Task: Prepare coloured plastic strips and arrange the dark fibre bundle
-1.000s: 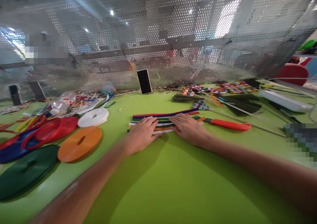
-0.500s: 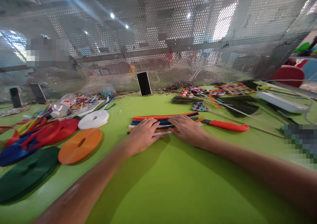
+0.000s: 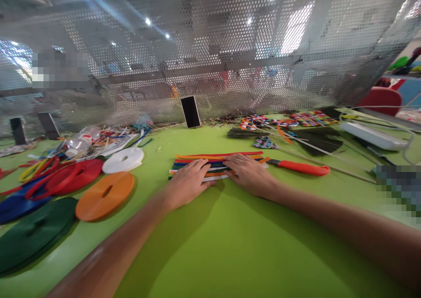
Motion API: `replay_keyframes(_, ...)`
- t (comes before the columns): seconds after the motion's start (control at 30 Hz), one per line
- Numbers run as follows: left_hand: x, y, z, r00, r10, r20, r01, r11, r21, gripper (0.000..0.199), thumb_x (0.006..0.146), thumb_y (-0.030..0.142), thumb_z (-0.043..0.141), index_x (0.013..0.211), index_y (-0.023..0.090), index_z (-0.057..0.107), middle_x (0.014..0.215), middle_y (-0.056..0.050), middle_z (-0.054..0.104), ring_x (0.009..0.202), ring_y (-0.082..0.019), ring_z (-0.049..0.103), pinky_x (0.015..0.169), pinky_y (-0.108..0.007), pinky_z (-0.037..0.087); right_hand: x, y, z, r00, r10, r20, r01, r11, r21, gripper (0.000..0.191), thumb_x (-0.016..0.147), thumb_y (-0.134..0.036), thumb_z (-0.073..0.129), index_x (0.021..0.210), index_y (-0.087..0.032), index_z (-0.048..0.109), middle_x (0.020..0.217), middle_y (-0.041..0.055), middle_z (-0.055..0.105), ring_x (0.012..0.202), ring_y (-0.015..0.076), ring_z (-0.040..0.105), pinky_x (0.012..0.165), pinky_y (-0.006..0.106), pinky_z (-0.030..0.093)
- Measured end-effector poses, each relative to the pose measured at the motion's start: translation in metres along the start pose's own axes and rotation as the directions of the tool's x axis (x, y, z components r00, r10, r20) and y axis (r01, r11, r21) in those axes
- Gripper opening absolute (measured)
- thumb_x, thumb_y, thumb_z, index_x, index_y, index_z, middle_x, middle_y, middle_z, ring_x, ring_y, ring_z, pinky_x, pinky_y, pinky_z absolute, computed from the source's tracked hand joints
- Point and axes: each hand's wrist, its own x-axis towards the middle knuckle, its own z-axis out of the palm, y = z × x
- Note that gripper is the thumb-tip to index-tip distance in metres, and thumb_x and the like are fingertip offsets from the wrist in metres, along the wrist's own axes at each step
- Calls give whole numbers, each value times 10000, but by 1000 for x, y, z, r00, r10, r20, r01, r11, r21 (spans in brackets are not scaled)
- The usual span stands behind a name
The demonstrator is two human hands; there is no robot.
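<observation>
Several colored strips (image 3: 215, 164) in red, orange, blue, green and white lie side by side across the green table. My left hand (image 3: 190, 179) rests flat on their left part, fingers spread. On their right part lies my right hand (image 3: 247, 173), its fingers also stretched out over the strips. The palms hide portions of the nearer strips. Just right of the strips is a red-handled knife (image 3: 304, 167), its dark end pointing toward them.
Rolls of strip lie at the left: white (image 3: 123, 160), orange (image 3: 105, 196), red (image 3: 88, 175), blue (image 3: 23, 203) and green (image 3: 36, 232). A phone (image 3: 190, 112) stands at the back. Woven pieces (image 3: 312, 118) and a white power strip (image 3: 373, 136) are at the right.
A red strip now shows along the far edge of the row, beyond the orange one. Both hands stay pressed on the strips, almost in the same place.
</observation>
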Motion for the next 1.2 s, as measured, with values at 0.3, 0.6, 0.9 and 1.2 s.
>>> replay_keyframes(0.3,3,0,1,1000,8,8,-8,1000,-18,738,948,622,321,1476,108,359,1578,-163,284,1467,-268,246,1188,-421,245,1,3,5,1000,-17,-12,18,999,37,319,951,-275,521,1181,-93,649,1206,162,674,1159,285,605,1020,460,482)
replay_keyframes(0.6,5,-2,3,996,-1,89,3,1000,-23,756,957,634,231,1488,109,350,1567,-162,306,1462,-270,261,1181,-406,249,3,7,8,1000,0,20,-1,999,51,477,964,-375,483,1311,-60,571,1379,201,555,1320,319,487,1101,506,409)
replay_keyframes(0.9,3,-3,5,998,14,54,-13,999,-29,806,935,672,224,1493,99,331,1592,-161,243,1484,-261,193,1203,-409,203,2,6,8,998,36,60,-41,996,83,473,976,-355,440,1310,-53,584,1358,189,576,1293,297,525,1116,481,403)
replay_keyframes(1.2,5,-3,10,996,-22,86,29,996,-80,800,943,654,264,1509,89,293,1593,-156,242,1476,-255,225,1206,-407,217,3,3,5,998,27,54,-31,997,76,415,968,-339,480,1296,-111,591,1336,159,602,1265,295,540,1089,487,416)
